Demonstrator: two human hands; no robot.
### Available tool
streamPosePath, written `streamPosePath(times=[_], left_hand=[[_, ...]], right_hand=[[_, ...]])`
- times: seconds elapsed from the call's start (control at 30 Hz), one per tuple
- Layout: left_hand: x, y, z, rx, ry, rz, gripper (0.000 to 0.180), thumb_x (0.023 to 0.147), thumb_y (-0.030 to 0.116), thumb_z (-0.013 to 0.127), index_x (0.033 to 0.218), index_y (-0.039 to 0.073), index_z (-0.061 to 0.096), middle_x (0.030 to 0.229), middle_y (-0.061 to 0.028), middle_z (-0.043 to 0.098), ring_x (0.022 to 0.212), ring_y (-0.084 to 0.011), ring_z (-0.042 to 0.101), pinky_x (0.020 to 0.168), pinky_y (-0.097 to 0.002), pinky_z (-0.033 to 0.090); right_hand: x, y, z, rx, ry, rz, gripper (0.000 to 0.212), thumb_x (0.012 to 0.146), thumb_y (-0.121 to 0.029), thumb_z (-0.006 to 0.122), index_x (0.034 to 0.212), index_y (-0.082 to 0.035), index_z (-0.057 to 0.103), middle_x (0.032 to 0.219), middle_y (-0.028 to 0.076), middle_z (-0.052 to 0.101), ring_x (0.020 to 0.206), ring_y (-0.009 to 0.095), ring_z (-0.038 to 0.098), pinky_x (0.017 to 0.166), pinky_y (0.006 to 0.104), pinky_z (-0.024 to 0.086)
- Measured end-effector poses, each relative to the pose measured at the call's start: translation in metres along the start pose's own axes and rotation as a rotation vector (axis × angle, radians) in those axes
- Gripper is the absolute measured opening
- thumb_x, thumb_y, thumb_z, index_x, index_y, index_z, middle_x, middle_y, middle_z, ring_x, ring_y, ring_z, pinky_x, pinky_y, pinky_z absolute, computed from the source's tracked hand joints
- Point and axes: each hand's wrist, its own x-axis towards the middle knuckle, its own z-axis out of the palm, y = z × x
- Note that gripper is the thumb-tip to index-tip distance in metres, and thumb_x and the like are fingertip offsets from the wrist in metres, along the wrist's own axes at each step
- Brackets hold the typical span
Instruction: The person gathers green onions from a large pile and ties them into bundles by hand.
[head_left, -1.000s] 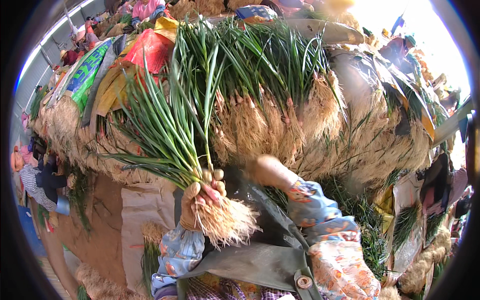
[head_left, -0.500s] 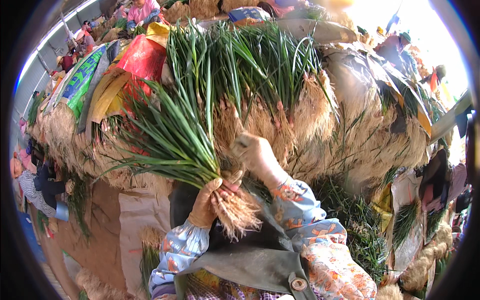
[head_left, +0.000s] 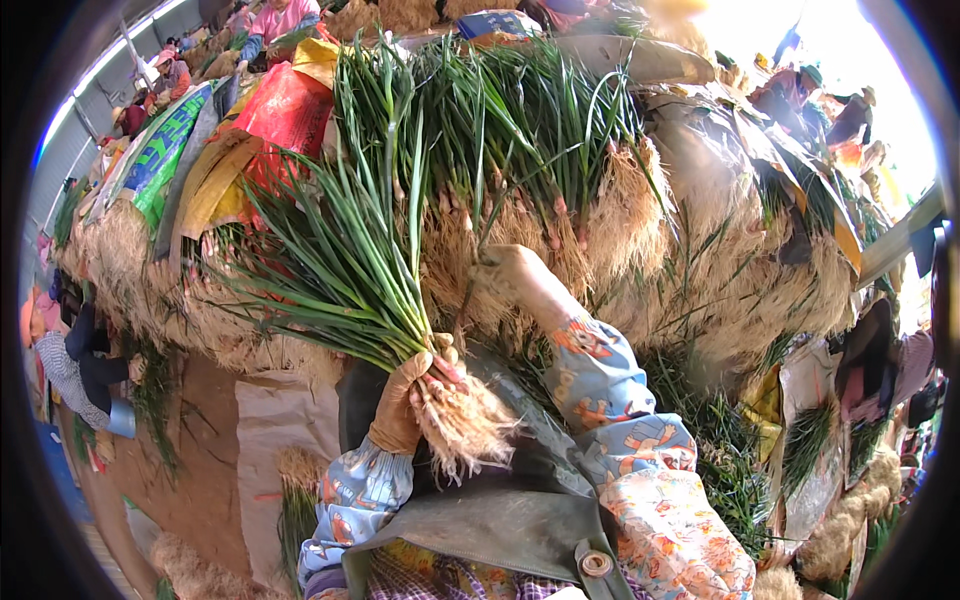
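My left hand [head_left: 402, 398], in a soiled tan glove, is closed around a bunch of spring onions [head_left: 375, 290]. Their green leaves fan up and to the left, while the pale stems and shaggy roots stick out to the right of the fist. My right hand [head_left: 522, 282] is raised just above and right of that bunch, its fingers pinched together. A thin strand shows at those fingertips, but what it is cannot be made out. Directly behind the hand, a row of spring onions [head_left: 520, 120] lies on the heap, roots toward me.
A long heap of rooty straw-coloured bundles [head_left: 740, 290] spans the view, partly under a red sack [head_left: 287, 115] and a green-blue sack [head_left: 170, 150]. Loose green leaves [head_left: 725, 470] lie at lower right. Other people work at far left, such as a person in checked clothing [head_left: 68, 375].
My left hand has shifted slightly left with the bunch, which now stands a little more upright. My right hand has moved slightly right and up, still pinched.
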Motion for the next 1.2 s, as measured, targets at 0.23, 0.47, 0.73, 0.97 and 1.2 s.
streamPosePath(times=[0.23,0.47,0.73,0.97,1.2], left_hand=[[0.014,-0.009,0.002,0.183,0.027,-0.086,0.04,0.083,0.029,0.057,0.107,-0.002,0.049,0.081,-0.0125,0.062,0.076,-0.018,0.061,0.07,-0.0289,0.052],[0.022,-0.015,0.005,0.163,0.053,-0.131,0.032,0.083,0.029,0.058,0.094,-0.002,0.056,0.08,-0.0123,0.064,0.067,-0.0151,0.062,0.061,-0.0266,0.054],[0.008,-0.015,0.005,0.198,0.115,-0.163,0.025,0.08,0.024,0.061,0.092,0.003,0.058,0.079,-0.013,0.064,0.065,-0.0178,0.063,0.058,-0.0274,0.055],[-0.021,0.002,0.026,-0.314,-0.195,-0.013,0.029,0.075,0.017,0.063,0.099,0.006,0.05,0.086,-0.0117,0.054,0.072,-0.0186,0.055,0.065,-0.0275,0.049],[-0.017,0.018,0.005,-0.426,-0.186,0.03,0.041,0.08,0.018,0.058,0.117,0.004,0.047,0.086,-0.0058,0.052,0.076,-0.0187,0.05,0.069,-0.031,0.044]], right_hand=[[-0.061,0.005,0.001,0.271,-0.114,-0.056,0.035,0.083,-0.014,0.064,0.11,0.005,0.054,0.08,0.002,0.06,0.064,0.008,0.053,0.055,0.0194,0.042],[-0.083,-0.015,0.025,0.244,0.129,0.002,0.048,0.085,-0.014,0.061,0.122,0.011,0.043,0.101,0.014,0.061,0.089,0.016,0.059,0.072,0.0188,0.046],[-0.081,0.007,0.045,-0.635,0.342,-0.646,0.019,0.081,-0.018,0.061,0.088,0.0,0.06,0.067,0.012,0.061,0.057,0.023,0.061,0.053,0.0339,0.048],[-0.038,0.038,-0.013,-0.603,0.546,-0.336,0.015,0.084,-0.016,0.054,0.076,-0.005,0.059,0.071,0.009,0.063,0.059,0.023,0.061,0.052,0.0316,0.049],[-0.06,-0.056,0.006,-1.147,-0.158,-0.343,0.023,0.087,-0.027,0.053,0.089,-0.005,0.06,0.072,0.009,0.06,0.067,0.022,0.061,0.063,0.0306,0.051]])
